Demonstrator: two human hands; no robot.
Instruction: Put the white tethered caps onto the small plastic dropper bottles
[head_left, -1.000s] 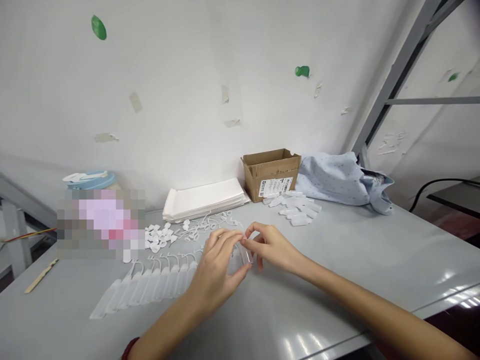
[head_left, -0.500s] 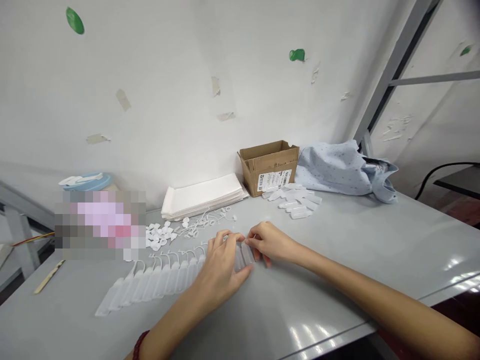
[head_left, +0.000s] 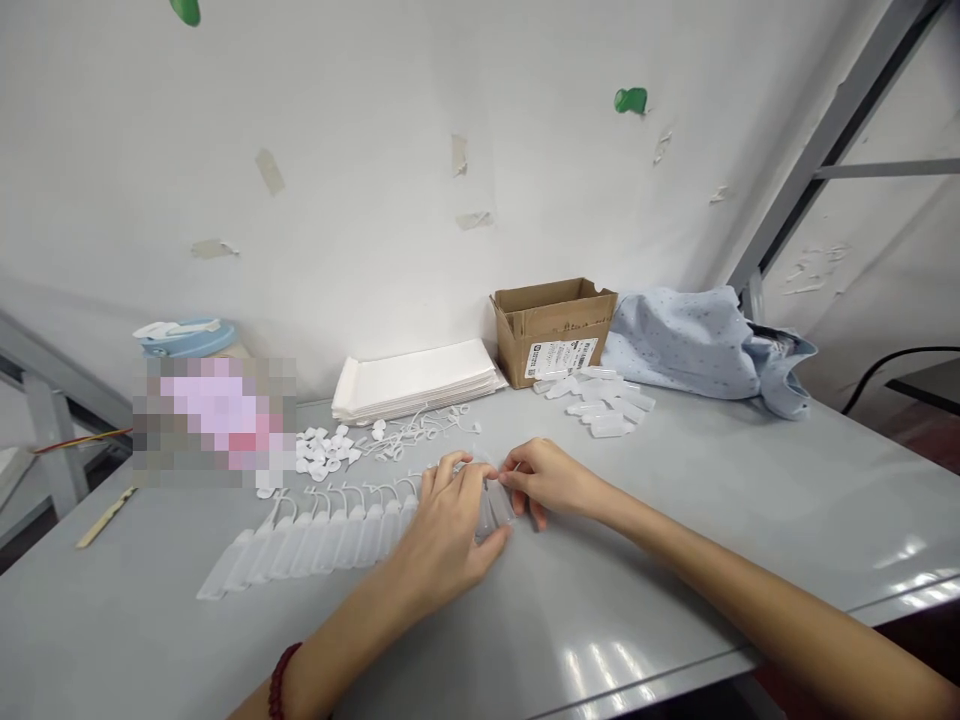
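Observation:
A row of translucent soft plastic tubes [head_left: 322, 545] lies side by side on the table, several with thin white looped straps [head_left: 341, 490] curling from their tops. My left hand [head_left: 454, 525] arches over the right end of this row, fingers at the top and thumb at the bottom, gripping the end tubes [head_left: 501, 503]. Against the top of the last tube, my right hand [head_left: 551, 482] has thumb and forefinger pinched together. What sits in that pinch is too small and covered to make out. Behind the row lie loose straps [head_left: 420, 430] and small white caps [head_left: 322, 455].
An open cardboard box [head_left: 555, 335] stands by the wall with loose tubes [head_left: 604, 400] before it. Left of it is a stack of white envelopes [head_left: 416, 380]. Light blue cloth [head_left: 675, 340] lies to the right. A blue-lidded container [head_left: 187, 338] and a flat stick [head_left: 105, 518] are far left.
The camera view has shifted slightly, so the scene sits further right. Both hands stay at the same end tubes, with only small finger movement.

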